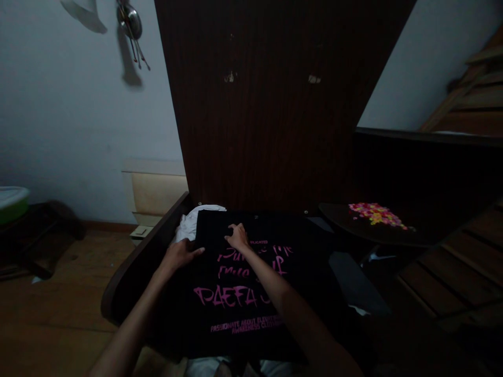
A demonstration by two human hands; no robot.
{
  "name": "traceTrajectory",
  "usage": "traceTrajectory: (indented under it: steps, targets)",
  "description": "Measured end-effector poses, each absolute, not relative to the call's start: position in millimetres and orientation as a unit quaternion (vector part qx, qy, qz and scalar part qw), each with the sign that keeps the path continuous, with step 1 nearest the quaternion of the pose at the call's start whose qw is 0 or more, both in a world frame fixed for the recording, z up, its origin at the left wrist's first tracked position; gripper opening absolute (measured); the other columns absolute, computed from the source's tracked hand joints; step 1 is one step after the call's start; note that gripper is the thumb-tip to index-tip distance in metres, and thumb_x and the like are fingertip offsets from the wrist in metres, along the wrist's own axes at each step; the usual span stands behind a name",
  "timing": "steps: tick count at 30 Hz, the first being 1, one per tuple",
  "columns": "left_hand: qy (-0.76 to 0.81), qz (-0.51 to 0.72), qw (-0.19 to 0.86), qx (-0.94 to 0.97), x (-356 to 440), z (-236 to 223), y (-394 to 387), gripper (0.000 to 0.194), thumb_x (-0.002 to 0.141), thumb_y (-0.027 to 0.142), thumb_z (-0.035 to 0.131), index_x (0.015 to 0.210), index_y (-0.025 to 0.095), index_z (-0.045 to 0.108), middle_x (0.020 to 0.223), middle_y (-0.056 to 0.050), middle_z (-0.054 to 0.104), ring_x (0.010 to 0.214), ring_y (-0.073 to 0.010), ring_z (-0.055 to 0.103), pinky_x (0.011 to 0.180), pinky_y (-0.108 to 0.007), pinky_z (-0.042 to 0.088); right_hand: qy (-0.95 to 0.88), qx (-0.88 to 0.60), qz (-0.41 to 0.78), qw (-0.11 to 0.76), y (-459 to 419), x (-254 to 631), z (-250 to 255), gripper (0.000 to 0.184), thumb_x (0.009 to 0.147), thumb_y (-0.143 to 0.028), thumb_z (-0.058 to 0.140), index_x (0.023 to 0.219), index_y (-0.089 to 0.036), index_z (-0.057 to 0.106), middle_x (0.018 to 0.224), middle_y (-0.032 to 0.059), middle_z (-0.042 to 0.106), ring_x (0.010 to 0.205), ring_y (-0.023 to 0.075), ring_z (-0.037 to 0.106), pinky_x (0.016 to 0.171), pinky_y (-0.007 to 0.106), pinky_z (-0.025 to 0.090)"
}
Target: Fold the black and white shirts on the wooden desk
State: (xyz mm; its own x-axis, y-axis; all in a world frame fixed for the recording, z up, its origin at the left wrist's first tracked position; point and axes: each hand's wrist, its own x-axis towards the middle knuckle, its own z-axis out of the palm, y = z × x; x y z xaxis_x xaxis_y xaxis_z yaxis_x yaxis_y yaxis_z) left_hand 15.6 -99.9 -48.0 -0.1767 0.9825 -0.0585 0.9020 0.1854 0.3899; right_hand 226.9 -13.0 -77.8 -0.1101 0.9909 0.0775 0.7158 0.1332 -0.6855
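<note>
A black T-shirt (245, 297) with pink lettering lies spread out in front of me on a dark wooden surface. My left hand (181, 255) rests at the shirt's left edge, its thumb stretched out over the cloth and its other fingers partly hidden. Over the upper middle of the shirt is my right hand (238, 237), the fingers bent a little and apart, with nothing visible between them. My right forearm crosses part of the lettering. White cloth (189, 222) shows beyond the shirt's upper left corner.
A tall dark wooden panel (267, 131) rises behind the shirt. To the right, a dark shelf (330, 215) holds a pile of small pink and yellow pieces (377, 213). A raised wooden side rail (129, 267) runs along the left. A wall lamp (131, 23) hangs upper left.
</note>
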Motion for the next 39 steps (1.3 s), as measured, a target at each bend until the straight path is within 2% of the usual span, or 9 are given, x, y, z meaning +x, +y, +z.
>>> traceTrajectory:
  steps: [2, 7, 12, 15, 21, 24, 28, 33, 39]
  targets:
    - [0.762, 0.168, 0.095, 0.619, 19.2, -42.2, -87.7, 0.053, 0.082, 0.059, 0.055, 0.108, 0.015, 0.064, 0.097, -0.014, 0.072, 0.093, -0.0290, 0.068, 0.077, -0.034, 0.051, -0.746, -0.580, 0.225, 0.238, -21.6, 231.7, -74.3, 0.038, 0.078, -0.021, 0.068, 0.115, -0.022, 0.066, 0.119, 0.0109, 0.054, 0.107, 0.0244, 0.059, 0.094, 0.039, 0.047]
    - [0.650, 0.218, -0.014, 0.728, 43.0, -47.4, -44.3, 0.044, 0.094, 0.034, 0.040, 0.130, 0.013, 0.054, 0.134, -0.016, 0.059, 0.125, -0.0254, 0.053, 0.104, -0.038, 0.041, -0.849, -0.446, 0.193, 0.206, -48.6, 235.9, -76.5, 0.029, 0.084, -0.031, 0.063, 0.110, -0.020, 0.069, 0.117, 0.0115, 0.059, 0.116, 0.0275, 0.051, 0.099, 0.042, 0.042]
    - [0.643, 0.146, -0.032, 0.751, 56.2, -57.0, 1.7, 0.048, 0.094, 0.029, 0.038, 0.137, 0.012, 0.049, 0.146, -0.018, 0.047, 0.138, -0.0312, 0.037, 0.109, -0.050, 0.033, -0.873, -0.409, 0.205, 0.170, -73.7, 240.8, -88.0, 0.048, 0.089, -0.039, 0.058, 0.130, -0.013, 0.060, 0.144, 0.0166, 0.048, 0.140, 0.0338, 0.030, 0.111, 0.048, 0.031]
    - [0.670, 0.140, -0.050, 0.728, 53.4, -63.7, 15.6, 0.046, 0.094, 0.029, 0.036, 0.136, 0.014, 0.050, 0.144, -0.019, 0.048, 0.137, -0.0322, 0.037, 0.108, -0.055, 0.030, -0.876, -0.396, 0.229, 0.154, -85.7, 249.5, -94.6, 0.059, 0.094, -0.044, 0.048, 0.144, -0.015, 0.044, 0.156, 0.0130, 0.032, 0.148, 0.0328, 0.014, 0.117, 0.050, 0.022]
    - [0.703, 0.186, -0.056, 0.684, 40.8, -61.3, 27.7, 0.044, 0.088, 0.038, 0.046, 0.119, 0.011, 0.062, 0.131, -0.023, 0.057, 0.125, -0.0366, 0.047, 0.103, -0.050, 0.036, -0.878, -0.394, 0.234, 0.141, -99.8, 258.7, -96.4, 0.062, 0.096, -0.047, 0.040, 0.149, -0.014, 0.036, 0.158, 0.0121, 0.024, 0.148, 0.0326, 0.011, 0.119, 0.051, 0.015]
    - [0.738, 0.243, 0.066, 0.626, 27.1, -46.1, 42.1, 0.032, 0.078, 0.039, 0.060, 0.094, 0.014, 0.069, 0.109, -0.018, 0.067, 0.117, -0.0366, 0.053, 0.099, -0.043, 0.041, -0.877, -0.395, 0.216, 0.167, -103.0, 257.9, -97.8, 0.060, 0.097, -0.048, 0.039, 0.149, -0.018, 0.036, 0.158, 0.0094, 0.025, 0.148, 0.0307, 0.013, 0.120, 0.051, 0.015]
    - [0.738, 0.274, 0.197, 0.584, 9.4, -28.8, 56.3, 0.018, 0.064, 0.033, 0.073, 0.072, 0.019, 0.065, 0.075, -0.005, 0.069, 0.092, -0.0269, 0.066, 0.082, -0.032, 0.050, -0.873, -0.401, 0.197, 0.195, -105.8, 256.8, -102.3, 0.059, 0.097, -0.048, 0.040, 0.148, -0.019, 0.039, 0.157, 0.0089, 0.028, 0.148, 0.0303, 0.016, 0.119, 0.051, 0.017]
    - [0.679, 0.337, 0.282, 0.589, -0.2, -21.5, 52.3, 0.037, 0.054, 0.031, 0.082, 0.086, 0.017, 0.069, 0.083, -0.002, 0.071, 0.087, -0.0193, 0.066, 0.078, -0.026, 0.052, -0.874, -0.400, 0.193, 0.198, -105.8, 257.4, -105.1, 0.059, 0.096, -0.049, 0.039, 0.148, -0.019, 0.039, 0.158, 0.0082, 0.028, 0.148, 0.0296, 0.015, 0.120, 0.050, 0.016]
    - [0.704, 0.330, 0.332, 0.534, 0.0, -23.8, 56.0, 0.033, 0.053, 0.040, 0.082, 0.066, 0.014, 0.067, 0.072, -0.003, 0.068, 0.081, -0.0201, 0.065, 0.071, -0.025, 0.051, -0.874, -0.401, 0.194, 0.192, -106.3, 257.3, -104.2, 0.061, 0.097, -0.050, 0.038, 0.148, -0.018, 0.038, 0.158, 0.0089, 0.028, 0.148, 0.0290, 0.014, 0.120, 0.048, 0.014]
